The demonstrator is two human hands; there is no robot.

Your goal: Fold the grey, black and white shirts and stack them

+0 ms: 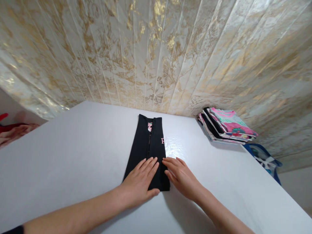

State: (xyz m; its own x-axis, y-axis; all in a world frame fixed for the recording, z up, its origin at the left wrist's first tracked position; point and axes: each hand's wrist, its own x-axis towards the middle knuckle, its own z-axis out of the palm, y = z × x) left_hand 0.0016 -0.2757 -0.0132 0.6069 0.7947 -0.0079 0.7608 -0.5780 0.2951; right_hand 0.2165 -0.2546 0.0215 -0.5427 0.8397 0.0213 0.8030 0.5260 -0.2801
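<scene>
A black folded garment (143, 148) with a front zip and a pink letter at its right edge lies flat on the table in a long narrow shape. A pink and white print shows inside its neck opening at the far end. Flat across its near left part rests my left hand (141, 182), fingers stretched out and thumb apart. My right hand (180, 177) touches the right edge of the garment with its fingertips, fingers extended and slightly bent. Neither hand grips the cloth.
The white table (80, 156) reaches back to a gold-patterned curtain (151, 58). A stack of folded clothes (226, 125) stands at the back right. Beyond the right edge is a blue-trimmed bag (265, 161). Pinkish-red fabric (17, 133) lies past the left edge.
</scene>
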